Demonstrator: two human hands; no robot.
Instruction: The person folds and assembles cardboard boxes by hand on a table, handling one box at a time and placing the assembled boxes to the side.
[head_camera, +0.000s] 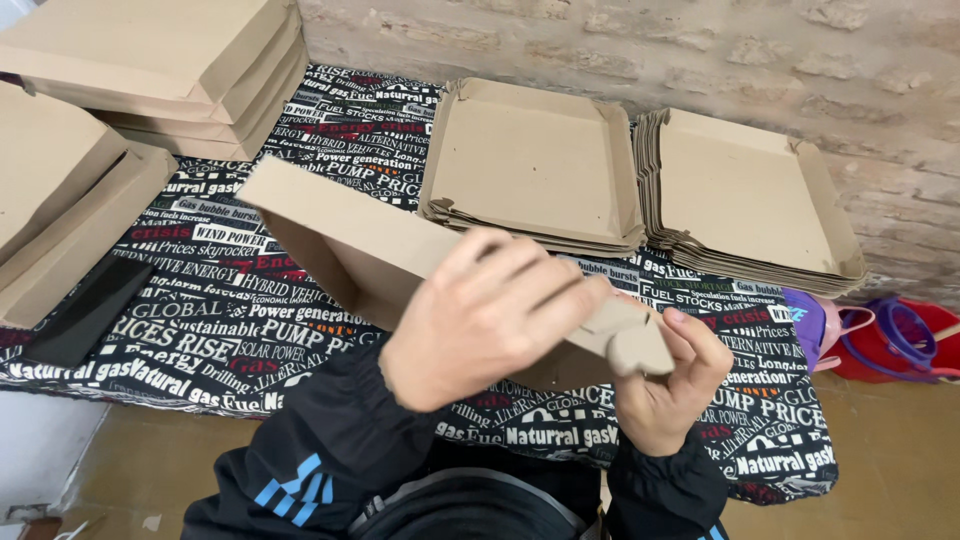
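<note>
One brown cardboard box (400, 262), partly folded, is held up in the near middle of the scene, tilted, above a table covered by a black cloth (250, 330) printed with white and red lettering. The left hand (485, 315) is laid over the near wall of the box, fingers closed around its edge. The right hand (668, 385) is gripped from below on the box's right corner, where one small flap (640, 345) is pinched under the thumb. Both arms are covered by dark sleeves with blue stripes.

Two stacks of flat, tray-shaped cardboard blanks are seen at the far side of the table: one in the middle (535, 165) and one to the right (750, 195), touching side by side. The number of sheets in each cannot be counted. At the far left, closed boxes (170, 70) are piled up, at least three in the far pile, with more nearer (60, 210). One dark flat object (90, 310) is laid at the left on the cloth. At the far right, plastic buckets (890, 340) in red and purple are seen on the floor beside a brick wall (700, 50).
</note>
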